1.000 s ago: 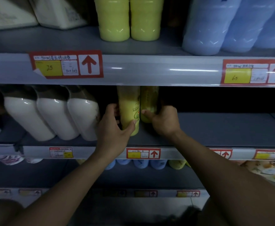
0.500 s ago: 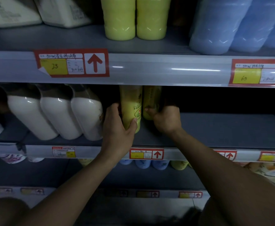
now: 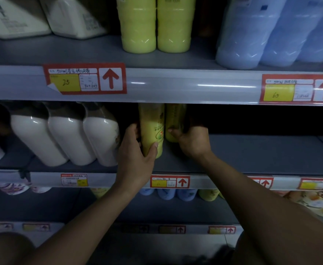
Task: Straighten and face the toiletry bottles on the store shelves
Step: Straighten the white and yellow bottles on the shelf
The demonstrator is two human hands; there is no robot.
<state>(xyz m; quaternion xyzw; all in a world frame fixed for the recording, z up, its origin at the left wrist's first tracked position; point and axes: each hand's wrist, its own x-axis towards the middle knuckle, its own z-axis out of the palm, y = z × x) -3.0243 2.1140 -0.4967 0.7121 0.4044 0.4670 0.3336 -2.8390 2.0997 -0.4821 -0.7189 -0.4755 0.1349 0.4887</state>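
Two yellow bottles stand side by side on the middle shelf [image 3: 252,155]. My left hand [image 3: 137,155] grips the front yellow bottle [image 3: 153,127] low down, thumb across its label side, fingers round its left. My right hand [image 3: 191,142] grips the second yellow bottle [image 3: 175,119], which stands slightly further back to the right; its base is hidden by my fingers. Both bottles' tops are hidden behind the upper shelf rail [image 3: 176,87].
Three white bottles [image 3: 65,138] lean at the left of the same shelf. On the top shelf stand two yellow-green bottles [image 3: 155,25], blue bottles [image 3: 252,31] and cream packs [image 3: 19,18]. Red price tags [image 3: 84,79] line the rails. Blue bottle caps [image 3: 166,194] show on the shelf below.
Both hands keep their grip on the yellow bottles; the bottles have shifted slightly back and upright. The view has drifted a little.
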